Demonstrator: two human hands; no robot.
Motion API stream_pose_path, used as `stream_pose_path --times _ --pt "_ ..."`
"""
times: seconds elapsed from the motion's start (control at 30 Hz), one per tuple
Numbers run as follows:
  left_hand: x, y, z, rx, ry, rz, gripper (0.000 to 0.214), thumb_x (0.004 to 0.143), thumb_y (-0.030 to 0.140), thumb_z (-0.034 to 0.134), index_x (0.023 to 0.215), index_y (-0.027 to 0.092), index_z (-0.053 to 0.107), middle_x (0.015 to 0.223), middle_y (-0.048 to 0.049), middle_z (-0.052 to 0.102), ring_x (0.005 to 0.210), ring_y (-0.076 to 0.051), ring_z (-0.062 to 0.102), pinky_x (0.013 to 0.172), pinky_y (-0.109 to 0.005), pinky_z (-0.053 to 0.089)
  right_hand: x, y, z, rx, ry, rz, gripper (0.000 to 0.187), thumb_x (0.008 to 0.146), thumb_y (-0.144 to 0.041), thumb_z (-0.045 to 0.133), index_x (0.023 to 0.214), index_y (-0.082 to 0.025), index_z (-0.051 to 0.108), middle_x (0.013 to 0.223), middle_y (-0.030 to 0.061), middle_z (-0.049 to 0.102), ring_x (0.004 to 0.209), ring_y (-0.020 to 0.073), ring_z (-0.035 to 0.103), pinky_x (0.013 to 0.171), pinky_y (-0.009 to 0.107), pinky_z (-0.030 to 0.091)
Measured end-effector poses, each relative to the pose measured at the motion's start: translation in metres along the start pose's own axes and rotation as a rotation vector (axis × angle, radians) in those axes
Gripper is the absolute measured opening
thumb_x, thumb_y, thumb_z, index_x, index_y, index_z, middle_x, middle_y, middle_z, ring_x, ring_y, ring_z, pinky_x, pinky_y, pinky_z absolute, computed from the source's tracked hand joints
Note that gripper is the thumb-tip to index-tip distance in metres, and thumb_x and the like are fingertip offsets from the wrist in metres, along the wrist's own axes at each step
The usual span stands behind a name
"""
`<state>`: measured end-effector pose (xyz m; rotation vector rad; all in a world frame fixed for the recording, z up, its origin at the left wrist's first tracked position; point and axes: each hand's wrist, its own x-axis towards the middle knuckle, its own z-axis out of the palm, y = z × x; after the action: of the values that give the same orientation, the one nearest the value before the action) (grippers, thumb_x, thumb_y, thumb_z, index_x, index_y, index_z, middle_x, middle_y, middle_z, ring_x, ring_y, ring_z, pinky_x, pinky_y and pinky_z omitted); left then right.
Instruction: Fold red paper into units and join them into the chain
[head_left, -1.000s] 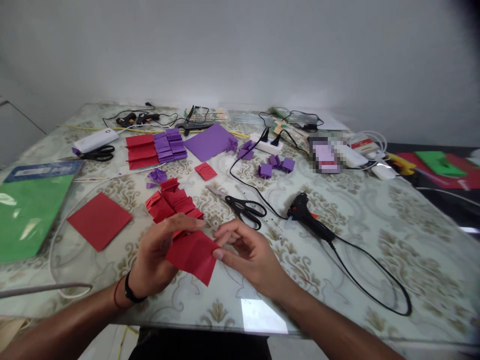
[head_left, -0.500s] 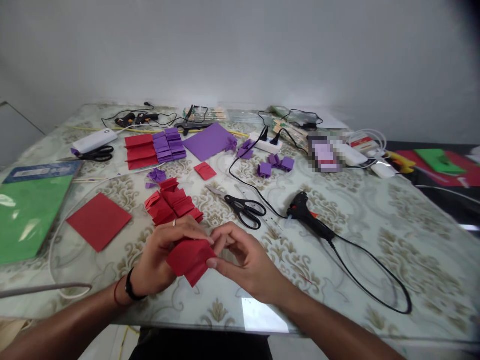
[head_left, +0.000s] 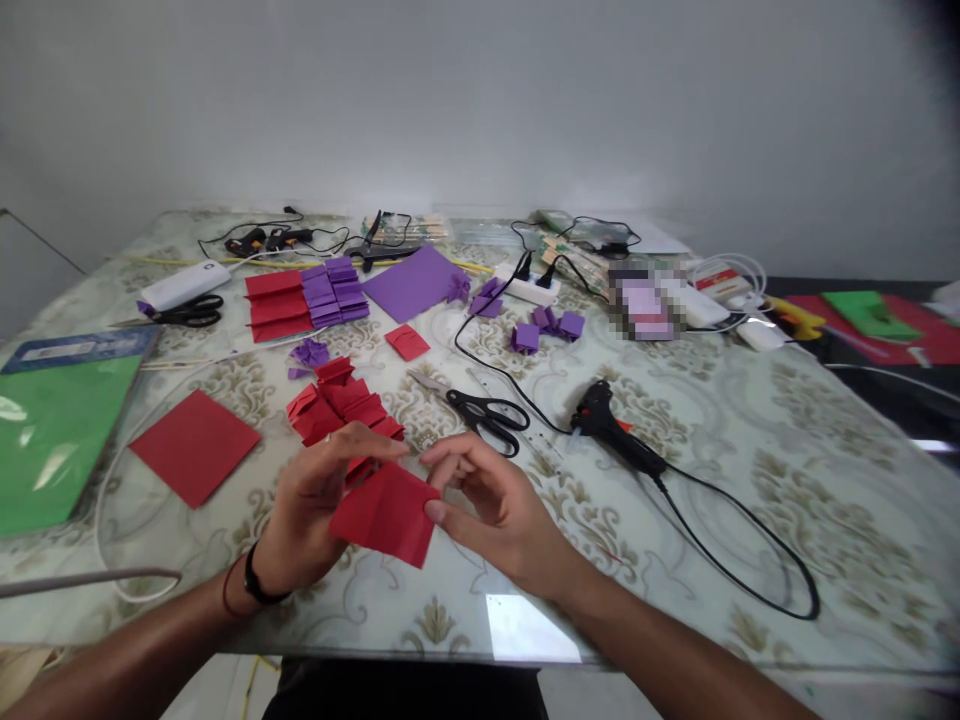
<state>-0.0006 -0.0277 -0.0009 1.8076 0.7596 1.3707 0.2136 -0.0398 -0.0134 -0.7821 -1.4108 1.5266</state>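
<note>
Head view. My right hand (head_left: 510, 520) pinches the right edge of a creased red sheet (head_left: 390, 515) between thumb and fingers. My left hand (head_left: 304, 510) sits at the sheet's left side, its visible fingers arched over the far edge; its thumb is hidden, so I cannot tell whether it pinches the paper. The sheet is between my hands, over the near part of the desk (head_left: 675, 580). Just beyond, partly covered by my left hand, lie folded red pieces (head_left: 345, 400). A flat red square (head_left: 195, 447) rests to the left. To the right lie black-handled scissors (head_left: 491, 410) and, farther right, a black glue gun (head_left: 622, 435). Toward the back lies a flat purple sheet (head_left: 416, 283).
</note>
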Motion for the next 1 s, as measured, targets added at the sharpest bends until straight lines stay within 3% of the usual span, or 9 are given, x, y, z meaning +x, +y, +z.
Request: stream_pose_path --times 0.1,0.3,0.4,0.5,0.57,0.67,0.8,1.0 --pt "-0.002 -0.001 -0.003 0.173 -0.044 0.132 0.017 0.097 0.017 0.071 0.112 0.021 0.078 0.098 -0.0072 0.075 0.085 -0.02 0.073 0.074 -0.03 0.059 0.004 -0.005 -0.003 0.017 -0.01 0.072 0.015 0.097 -0.033 0.071 0.107 -0.023 0.068 0.085 -0.0012 0.061 0.078 0.0144 0.057 0.075 0.028 0.045" --pt "-0.004 0.001 -0.003 0.366 -0.063 0.272 0.025 0.099 0.007 0.064 0.117 0.02 0.076 0.106 -0.0068 0.075 0.09 -0.017 0.075 0.076 -0.026 0.061 0.009 -0.007 -0.006 -0.06 -0.019 0.158 0.023 0.096 -0.04 0.071 0.086 -0.019 0.07 0.08 0.001 0.066 0.076 0.0152 0.059 0.072 0.029 0.045" --pt "-0.002 0.001 -0.008 0.268 -0.141 0.186 0.025 0.1 0.02 0.064 0.123 0.018 0.074 0.114 -0.0103 0.072 0.1 -0.021 0.073 0.087 -0.032 0.061 0.01 -0.008 -0.01 -0.106 0.049 0.164 0.022 0.094 -0.04 0.073 0.085 -0.019 0.071 0.079 0.0008 0.068 0.075 0.0155 0.061 0.072 0.029 0.046" --pt "-0.001 0.001 -0.013 0.031 -0.247 -0.018 0.039 0.102 0.039 0.056 0.13 0.018 0.07 0.128 -0.0156 0.067 0.118 -0.032 0.067 0.101 -0.045 0.057 0.01 -0.011 -0.015 -0.189 0.126 0.146 0.019 0.093 -0.038 0.073 0.088 -0.02 0.073 0.076 -0.0001 0.068 0.073 0.0157 0.061 0.071 0.029 0.047" --pt "-0.002 0.001 -0.013 -0.095 -0.234 -0.154 0.043 0.103 0.046 0.054 0.134 0.02 0.068 0.132 -0.0159 0.068 0.125 -0.035 0.065 0.106 -0.048 0.054 0.009 -0.012 -0.016 -0.278 0.155 0.108 0.017 0.094 -0.036 0.073 0.088 -0.021 0.074 0.076 0.0 0.068 0.073 0.0162 0.061 0.07 0.029 0.046" --pt "-0.002 0.001 -0.008 0.012 -0.156 -0.264 0.032 0.1 0.038 0.066 0.129 0.025 0.071 0.122 -0.0105 0.077 0.117 -0.029 0.071 0.102 -0.041 0.056 0.009 -0.014 -0.016 -0.394 0.15 0.007 0.013 0.096 -0.031 0.071 0.088 -0.022 0.075 0.081 0.0015 0.07 0.077 0.0177 0.063 0.072 0.031 0.047" --pt "0.003 0.003 -0.001 0.222 -0.105 -0.226 0.01 0.095 0.023 0.075 0.102 0.023 0.081 0.103 -0.0058 0.082 0.101 -0.022 0.076 0.09 -0.032 0.06 0.008 -0.014 -0.014 -0.426 0.141 -0.099 0.01 0.097 -0.026 0.07 0.09 -0.023 0.076 0.087 0.0032 0.073 0.082 0.0196 0.066 0.077 0.033 0.05" --pt "0.006 0.005 0.0 0.215 -0.048 -0.271 0.009 0.092 0.025 0.076 0.094 0.02 0.083 0.093 -0.0056 0.084 0.087 -0.021 0.077 0.078 -0.029 0.061 0.009 -0.01 -0.012 -0.394 0.163 -0.025 0.013 0.095 -0.031 0.073 0.087 -0.021 0.075 0.083 0.0026 0.07 0.079 0.0185 0.063 0.073 0.031 0.048"
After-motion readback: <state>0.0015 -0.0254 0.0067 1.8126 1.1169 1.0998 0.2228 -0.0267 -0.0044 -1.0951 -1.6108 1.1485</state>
